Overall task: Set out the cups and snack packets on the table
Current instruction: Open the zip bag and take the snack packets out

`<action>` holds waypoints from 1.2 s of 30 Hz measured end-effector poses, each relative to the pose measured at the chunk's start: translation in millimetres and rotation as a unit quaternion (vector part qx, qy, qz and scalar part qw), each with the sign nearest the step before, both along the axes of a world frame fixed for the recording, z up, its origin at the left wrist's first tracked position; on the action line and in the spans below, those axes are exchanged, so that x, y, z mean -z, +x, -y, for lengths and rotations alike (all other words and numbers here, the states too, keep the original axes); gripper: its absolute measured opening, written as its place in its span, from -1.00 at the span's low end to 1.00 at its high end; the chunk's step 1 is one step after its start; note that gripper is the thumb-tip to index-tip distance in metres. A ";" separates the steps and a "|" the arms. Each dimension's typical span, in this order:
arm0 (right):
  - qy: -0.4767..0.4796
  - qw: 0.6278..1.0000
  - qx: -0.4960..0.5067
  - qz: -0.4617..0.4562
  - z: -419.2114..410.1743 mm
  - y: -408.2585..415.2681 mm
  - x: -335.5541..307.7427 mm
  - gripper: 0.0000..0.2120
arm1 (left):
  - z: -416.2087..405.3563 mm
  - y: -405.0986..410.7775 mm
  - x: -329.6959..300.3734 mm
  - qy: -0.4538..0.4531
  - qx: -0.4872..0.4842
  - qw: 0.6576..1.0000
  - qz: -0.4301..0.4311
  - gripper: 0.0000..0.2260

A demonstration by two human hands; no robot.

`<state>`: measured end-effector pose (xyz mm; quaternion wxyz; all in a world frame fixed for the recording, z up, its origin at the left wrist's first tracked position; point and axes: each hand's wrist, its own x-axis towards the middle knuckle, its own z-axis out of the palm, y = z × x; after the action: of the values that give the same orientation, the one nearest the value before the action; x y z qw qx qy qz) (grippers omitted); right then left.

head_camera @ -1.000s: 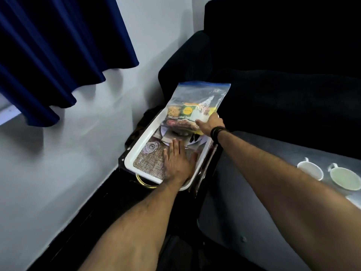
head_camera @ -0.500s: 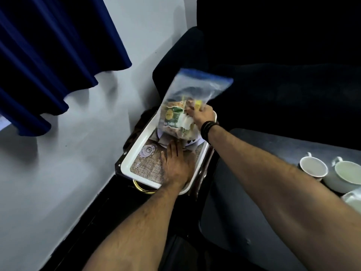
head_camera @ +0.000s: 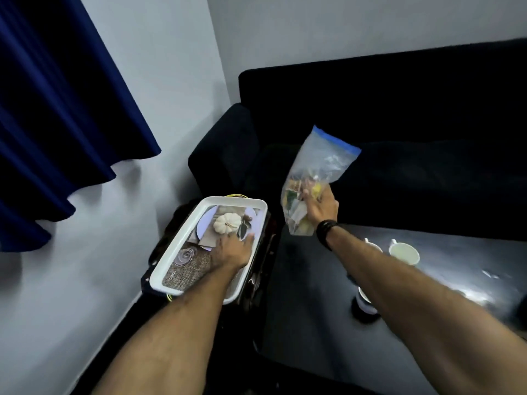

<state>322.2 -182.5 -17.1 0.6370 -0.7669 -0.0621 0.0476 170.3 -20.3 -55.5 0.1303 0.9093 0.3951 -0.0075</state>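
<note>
My right hand (head_camera: 320,206) grips a clear zip bag of snack packets (head_camera: 316,169) with a blue seal strip, held in the air to the right of the white tray (head_camera: 182,243). My left hand (head_camera: 232,250) lies flat, fingers spread, on the tray's printed surface. Two white cups stand on the dark table: one cup (head_camera: 404,253) past my right forearm, another cup (head_camera: 373,247) partly hidden by the forearm. A third cup-like object (head_camera: 365,305) peeks out under my forearm.
The tray rests on a dark stand beside the table (head_camera: 308,295). A black sofa (head_camera: 399,115) fills the back right. A blue curtain (head_camera: 57,104) hangs at the left over a pale wall.
My right hand lifted the snack bag off the tray and carried it up and to the right, uncovering the tray's far end. My left hand stayed pressed on the tray.
</note>
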 end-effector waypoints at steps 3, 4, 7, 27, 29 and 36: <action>-0.059 0.997 -0.014 -0.043 25.1 -32.0 27.5 -0.51 | 30.9 7.0 -27.8 -0.001 0.036 0.996 0.078 -0.42; -0.080 0.995 -0.020 -0.055 31.2 -42.9 37.8 -0.49 | 39.7 9.6 -35.1 -0.015 0.043 0.994 0.102 -0.44; -0.177 0.981 -0.048 -0.067 50.0 -75.5 65.4 -0.58 | 69.1 16.9 -54.6 -0.081 0.043 0.986 0.143 -0.46; -0.217 0.952 -0.215 0.014 98.2 -130.1 41.3 -0.70 | 149.6 2.7 -74.8 -0.176 0.086 0.973 0.120 -0.79; -0.133 0.982 -0.135 -0.002 105.5 -118.5 28.7 -0.78 | 150.7 -1.0 -74.3 -0.202 0.078 0.969 0.121 -0.75; 0.100 0.987 -0.109 -0.069 121.8 -111.2 -9.0 -0.84 | 169.3 -12.7 -79.6 -0.305 0.106 0.937 0.132 -0.68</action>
<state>211.0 -304.3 -8.1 0.7045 -0.6827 -0.1056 0.1624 157.6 -189.6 24.1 0.4511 0.8553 0.2540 -0.0210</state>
